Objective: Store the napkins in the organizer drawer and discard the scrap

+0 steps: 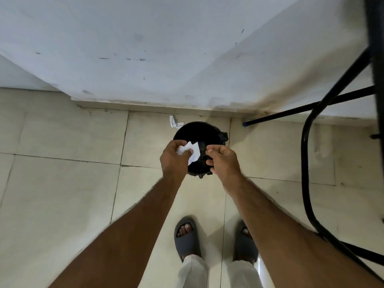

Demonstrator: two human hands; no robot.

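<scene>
A round black bin (pixel 198 132) lined with a black bag stands on the tiled floor near the wall. Both my hands hover over its near rim. My left hand (pixel 174 157) is closed on a crumpled white paper scrap (pixel 192 151), which sticks out to the right over the bin's mouth. My right hand (pixel 223 161) is just right of the scrap, fingers loosely curled and apart, holding nothing that I can see. The napkins and the organizer drawer are out of view.
A small white paper piece (pixel 174 122) lies on the floor at the bin's far left. A black metal chair frame (pixel 311 125) stands at the right. The white wall (pixel 166 48) runs behind the bin. My feet in grey slippers (pixel 187 238) stand below.
</scene>
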